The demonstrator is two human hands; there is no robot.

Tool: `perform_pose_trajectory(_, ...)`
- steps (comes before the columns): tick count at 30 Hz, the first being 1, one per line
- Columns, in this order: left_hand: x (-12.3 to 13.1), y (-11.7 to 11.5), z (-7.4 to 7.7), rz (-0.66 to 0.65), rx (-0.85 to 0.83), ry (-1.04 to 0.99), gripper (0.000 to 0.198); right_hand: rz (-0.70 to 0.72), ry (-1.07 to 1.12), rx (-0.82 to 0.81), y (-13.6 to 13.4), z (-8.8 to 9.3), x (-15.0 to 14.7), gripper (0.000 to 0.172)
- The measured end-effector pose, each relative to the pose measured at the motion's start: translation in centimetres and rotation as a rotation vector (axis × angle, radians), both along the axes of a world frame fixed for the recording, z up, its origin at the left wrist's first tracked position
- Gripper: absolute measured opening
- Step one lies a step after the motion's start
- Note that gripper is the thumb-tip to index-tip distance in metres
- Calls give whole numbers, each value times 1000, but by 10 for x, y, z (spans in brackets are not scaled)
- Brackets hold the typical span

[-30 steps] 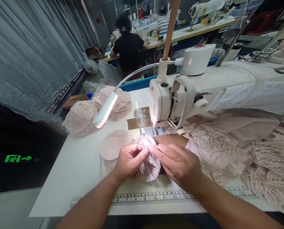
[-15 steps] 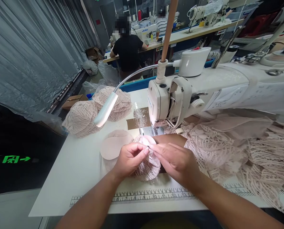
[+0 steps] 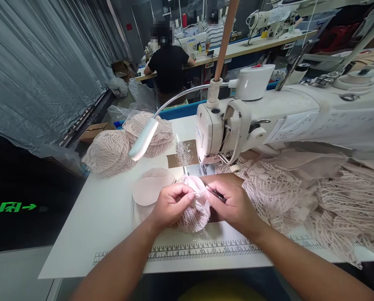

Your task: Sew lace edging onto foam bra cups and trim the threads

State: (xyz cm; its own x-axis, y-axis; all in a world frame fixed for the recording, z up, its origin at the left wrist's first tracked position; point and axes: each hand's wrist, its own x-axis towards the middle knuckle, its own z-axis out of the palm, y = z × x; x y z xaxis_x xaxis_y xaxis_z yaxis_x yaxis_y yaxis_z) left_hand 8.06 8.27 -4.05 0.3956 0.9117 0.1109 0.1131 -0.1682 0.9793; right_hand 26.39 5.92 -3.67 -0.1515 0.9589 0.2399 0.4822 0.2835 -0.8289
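Observation:
My left hand [image 3: 173, 204] is closed, thumb and forefinger pinching the edge of a pale pink lace-covered bra cup [image 3: 193, 217]. The cup lies on the sewing table in front of the needle area. Opposite it, my right hand [image 3: 234, 205] is closed around a slim dark metal tool [image 3: 216, 193], snips or tweezers by its look, mostly hidden by the fingers. My right thumb and fingertips also meet the cup's edge. Left of the cup lies a smooth pale pink cup [image 3: 151, 188], with sheer fabric beneath it.
A white sewing machine [image 3: 210, 133] stands behind my hands, with a bendable lamp [image 3: 144, 140] to its left. Stacked lace cups [image 3: 107, 152] sit at the back left. Lace fabric [image 3: 277, 196] heaps up on the right. A printed ruler [image 3: 202, 252] runs along the front; a person [image 3: 168, 67] sits beyond.
My right hand has turned and opened slightly from the cup's edge, so the dark tool now shows in it. My left hand keeps its pinch. The view has shifted slightly.

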Motion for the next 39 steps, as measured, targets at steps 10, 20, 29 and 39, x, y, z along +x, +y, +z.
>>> perform_pose_trajectory(10, -2, 2, 1, -43, -209, -186, 16, 107, 194, 158, 3, -3, 9, 20)
perform_pose_trajectory(20, -6, 0, 2, -208, -330, -322, 21, 399, 219, -104, 7, -7, 6, 38)
perform_pose_trajectory(29, -10, -19, 26, -239, -274, -124, 69, 218, 119, -52, 7, -5, 7, 20)
perform_pose_trajectory(39, -14, -79, 6, 84, 190, 524, 32, 96, -312, -19, 8, 5, 17, 30)
